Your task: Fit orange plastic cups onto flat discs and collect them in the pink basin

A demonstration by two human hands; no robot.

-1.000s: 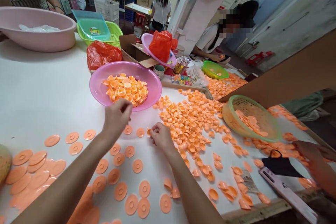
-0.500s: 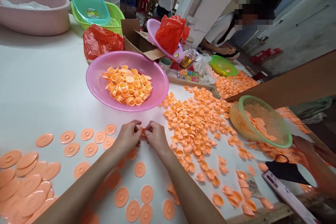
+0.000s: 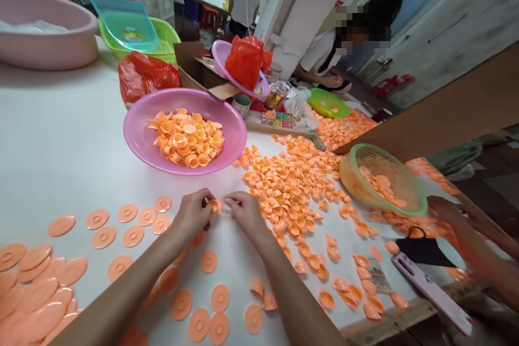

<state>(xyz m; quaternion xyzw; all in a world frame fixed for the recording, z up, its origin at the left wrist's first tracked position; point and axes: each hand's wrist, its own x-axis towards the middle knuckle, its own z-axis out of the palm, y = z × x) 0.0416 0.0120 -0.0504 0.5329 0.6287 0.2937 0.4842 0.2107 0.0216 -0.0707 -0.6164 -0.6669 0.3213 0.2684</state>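
Note:
My left hand (image 3: 194, 211) pinches a small orange plastic cup (image 3: 215, 206) between thumb and fingers, just above the white table. To its right, a short gap away, is my right hand (image 3: 245, 212); its fingertips are pressed together, and anything in them is too small to make out. Flat orange discs (image 3: 208, 261) with a raised ring lie around my forearms. Beyond my hands stands a pink basin (image 3: 138, 143) with a heap of orange cups (image 3: 188, 138) in it. A wide spread of loose orange cups (image 3: 290, 184) lies right of my right hand.
At the left lies a pile of larger orange discs (image 3: 36, 292). A green basket (image 3: 385, 194) holds discs at the right, near another person's hand (image 3: 446, 211). A phone (image 3: 432, 292) and a black mask (image 3: 424, 251) lie there. Red bags (image 3: 148, 78) and a cardboard box (image 3: 194, 70) stand behind.
My right hand has drawn away from the left, opening a gap between them. The orange cup stays in my left hand and shows more. The whole view has shifted slightly.

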